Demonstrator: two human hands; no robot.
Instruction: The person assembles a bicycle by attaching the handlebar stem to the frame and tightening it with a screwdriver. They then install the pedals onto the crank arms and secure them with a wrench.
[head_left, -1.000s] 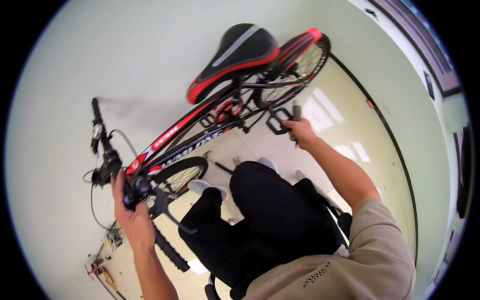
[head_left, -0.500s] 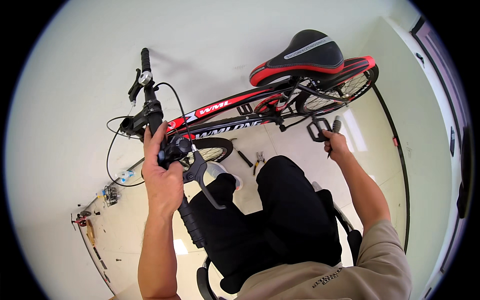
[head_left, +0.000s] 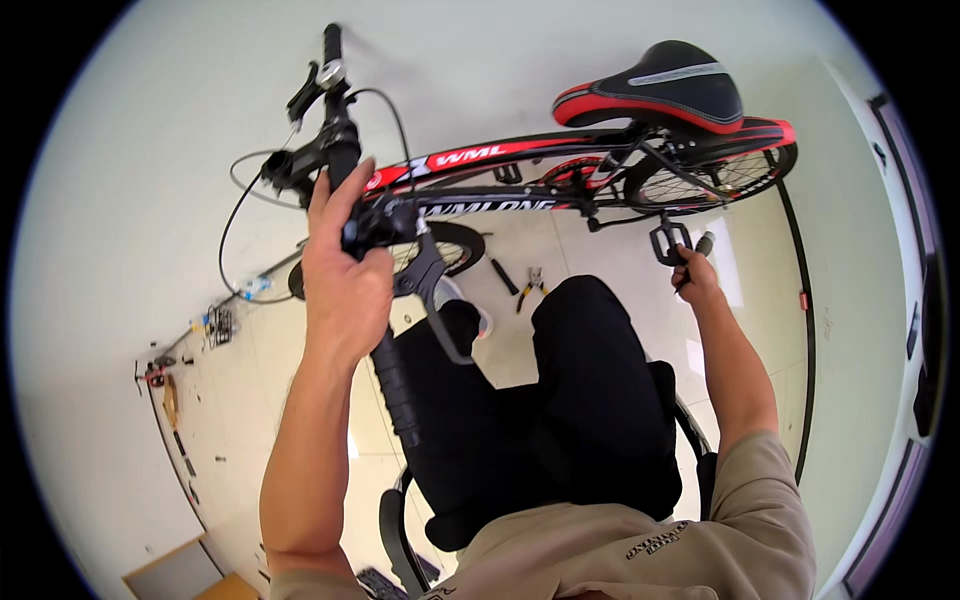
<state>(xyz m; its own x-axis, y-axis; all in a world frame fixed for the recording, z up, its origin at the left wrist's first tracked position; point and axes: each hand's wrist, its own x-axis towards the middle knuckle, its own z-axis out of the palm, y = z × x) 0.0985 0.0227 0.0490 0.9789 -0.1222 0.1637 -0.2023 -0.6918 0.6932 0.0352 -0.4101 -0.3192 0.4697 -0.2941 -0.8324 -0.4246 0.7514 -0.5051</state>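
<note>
Head view: wire basket (head_left: 220, 326), contents unclear; hands (head_left: 347, 292) hold handlebar (head_left: 395, 395), grey-handled tool (head_left: 706, 243).

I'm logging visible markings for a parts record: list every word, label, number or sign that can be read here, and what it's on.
Wording isn't copied out here; lettering shows on:
Bike's upper tube: white capitals on red, readable.
Lower tube: white capitals on black, readable in part.
Shirt: dark print, partly readable.
Saddle: grey stripe, any print too blurred to read.
</note>
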